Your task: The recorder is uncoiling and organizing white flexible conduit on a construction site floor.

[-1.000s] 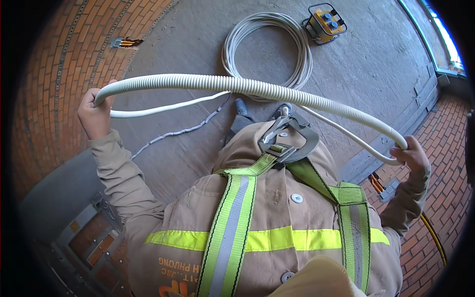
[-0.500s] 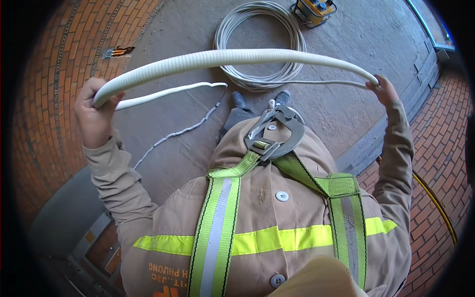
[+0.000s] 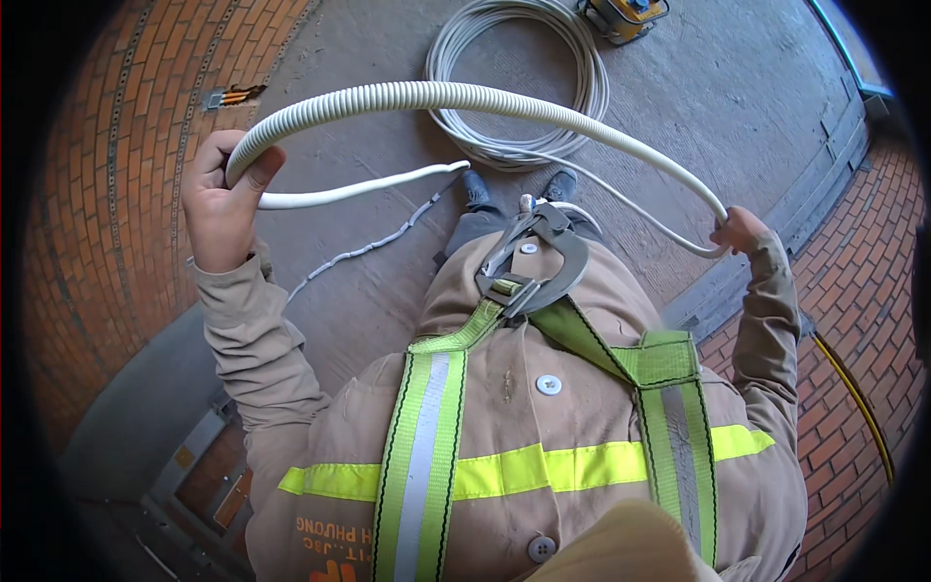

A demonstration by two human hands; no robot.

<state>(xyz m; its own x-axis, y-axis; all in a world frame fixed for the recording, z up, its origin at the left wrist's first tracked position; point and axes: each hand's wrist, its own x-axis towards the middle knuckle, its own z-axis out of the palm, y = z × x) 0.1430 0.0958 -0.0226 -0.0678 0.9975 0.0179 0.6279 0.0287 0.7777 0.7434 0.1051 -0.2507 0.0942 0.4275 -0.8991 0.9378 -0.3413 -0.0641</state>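
A white corrugated conduit point(image 3: 417, 95) arches between my two hands, above the floor. My left hand point(image 3: 225, 199) is closed around its left bend, thumb laid over the ribs. From there the white tube doubles back under the arch toward my feet, where a thin grey-white wrapped line point(image 3: 373, 244) leads from its tip down to the left. On the right, my right hand point(image 3: 745, 231) grips the other end of the arch. A thinner pale length runs from beside that hand to the large coil of pale cable point(image 3: 441, 58) lying in front of my shoes.
A yellow-framed machine point(image 3: 626, 19) stands beyond the coil. Brick surfaces point(image 3: 145, 116) rise on both sides, with orange conduit ends point(image 3: 236, 96) poking from the left one. A metal hook point(image 3: 558, 262) hangs from my green harness. A black-and-yellow hose point(image 3: 853, 398) lies at right.
Both hands have come closer together, the left moving right and slightly up, the right dropping lower. The conduit now arches more steeply, and the thinner length sags more.
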